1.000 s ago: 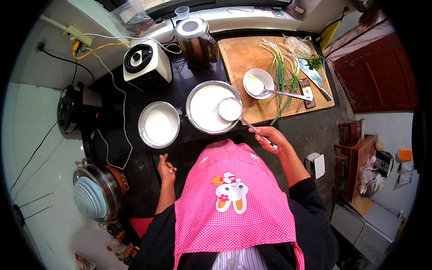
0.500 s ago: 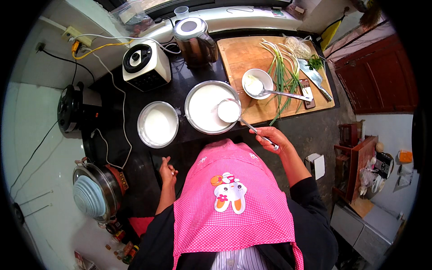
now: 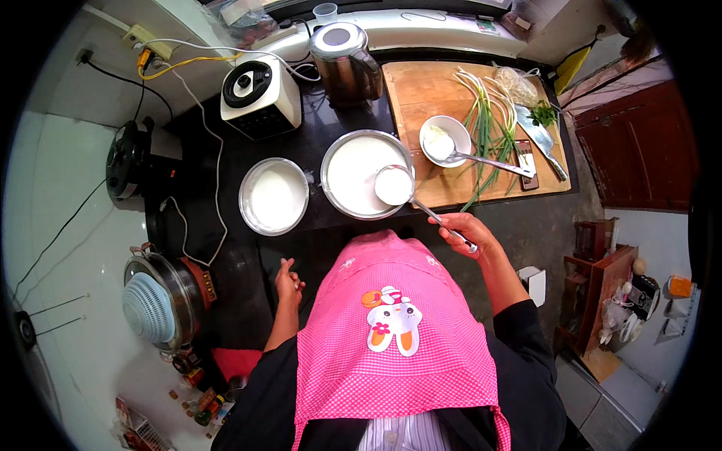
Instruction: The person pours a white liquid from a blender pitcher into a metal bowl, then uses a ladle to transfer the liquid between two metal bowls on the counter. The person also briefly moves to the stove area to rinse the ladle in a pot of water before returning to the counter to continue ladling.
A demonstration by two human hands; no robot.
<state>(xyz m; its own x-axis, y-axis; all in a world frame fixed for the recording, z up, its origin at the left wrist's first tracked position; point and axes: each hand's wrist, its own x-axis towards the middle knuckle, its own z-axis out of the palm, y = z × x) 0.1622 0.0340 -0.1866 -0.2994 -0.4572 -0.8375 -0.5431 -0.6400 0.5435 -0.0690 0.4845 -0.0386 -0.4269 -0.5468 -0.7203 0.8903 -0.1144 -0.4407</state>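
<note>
My right hand is closed around the handle of a metal ladle. The ladle's round cup, full of white liquid, is at the right side of a large metal basin that also holds white liquid. To the left stands a smaller metal bowl, likewise filled with something white. Below that bowl, near the counter's front, my left hand hangs with nothing in it, its fingers loosely stretched. Whether the ladle touches the liquid or the basin's rim is hard to tell.
On a wooden cutting board lie a white bowl with a spoon, green onions, a cleaver and a phone. Behind are a blender base and a jug. A pot stands left; a cord crosses the counter.
The whole view has shifted slightly, so the counter's things appear a little farther right and higher. The ladle stays at the basin's right side, and both hands keep much the same pose.
</note>
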